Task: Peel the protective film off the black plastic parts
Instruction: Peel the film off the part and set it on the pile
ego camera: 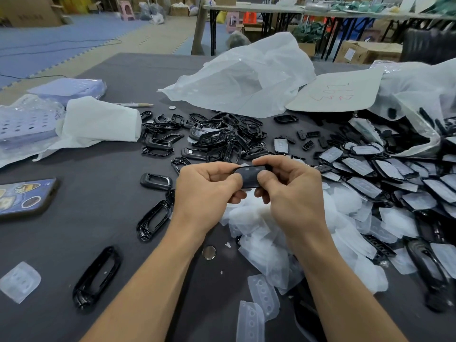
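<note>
The black part is glossy smooth plastic, the peeled films are thin milky plastic, and the table cover looks like matt grey cloth.

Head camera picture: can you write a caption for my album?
Peeling time: left hand and right hand grip a black part over loose film, with covered parts heaped on the right.

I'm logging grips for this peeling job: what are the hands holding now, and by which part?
One black plastic part, held by both hands: the left hand pinches its left end, the right hand its right end, thumbs on its near face.
</note>
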Motion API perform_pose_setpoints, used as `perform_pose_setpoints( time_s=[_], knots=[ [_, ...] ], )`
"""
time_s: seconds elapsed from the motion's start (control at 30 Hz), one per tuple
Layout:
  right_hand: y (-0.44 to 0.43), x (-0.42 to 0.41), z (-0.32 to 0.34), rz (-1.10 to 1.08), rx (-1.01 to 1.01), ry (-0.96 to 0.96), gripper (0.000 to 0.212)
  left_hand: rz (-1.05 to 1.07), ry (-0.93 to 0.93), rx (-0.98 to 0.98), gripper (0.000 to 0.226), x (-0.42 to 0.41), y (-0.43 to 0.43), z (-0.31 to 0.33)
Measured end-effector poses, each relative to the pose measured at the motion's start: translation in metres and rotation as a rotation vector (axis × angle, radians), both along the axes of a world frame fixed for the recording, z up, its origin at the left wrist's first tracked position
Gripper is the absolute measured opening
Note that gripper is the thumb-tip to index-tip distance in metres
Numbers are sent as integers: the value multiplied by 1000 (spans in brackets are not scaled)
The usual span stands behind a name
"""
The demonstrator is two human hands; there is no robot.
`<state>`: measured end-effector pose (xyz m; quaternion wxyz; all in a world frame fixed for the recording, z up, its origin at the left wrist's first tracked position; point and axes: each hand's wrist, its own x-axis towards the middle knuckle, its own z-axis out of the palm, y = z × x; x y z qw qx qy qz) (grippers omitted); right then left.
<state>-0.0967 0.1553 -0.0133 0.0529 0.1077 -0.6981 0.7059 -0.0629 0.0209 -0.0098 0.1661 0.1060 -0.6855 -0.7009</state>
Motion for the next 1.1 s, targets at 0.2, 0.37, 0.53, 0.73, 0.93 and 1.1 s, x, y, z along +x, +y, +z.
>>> perform_pose_setpoints(
  time_s=[0.2, 0.37, 0.53, 0.73, 0.93, 1.1],
  knots=[
    [-1, 1, 1, 2, -67, -39, 37, 17, -1, 54, 48, -2, 0, -2],
    [0, 1, 1, -18, 0, -4, 26, -10, 0, 31, 52, -2, -1, -3],
    [1, -1, 0, -25, -17, -21, 31, -21, -6, 24, 41, -1, -1, -5],
    [1, 0, 0, -10, -25, -27, 28, -20, -20, 38, 32, -2, -2, -5],
    [1, -2, -1, -4, -50, -46, 34, -76, -54, 171, 32, 0, -2, -4],
    [3, -3, 0, -1, -77, -46, 33, -233, -132, 303, 47, 0, -12, -1]
  ],
)
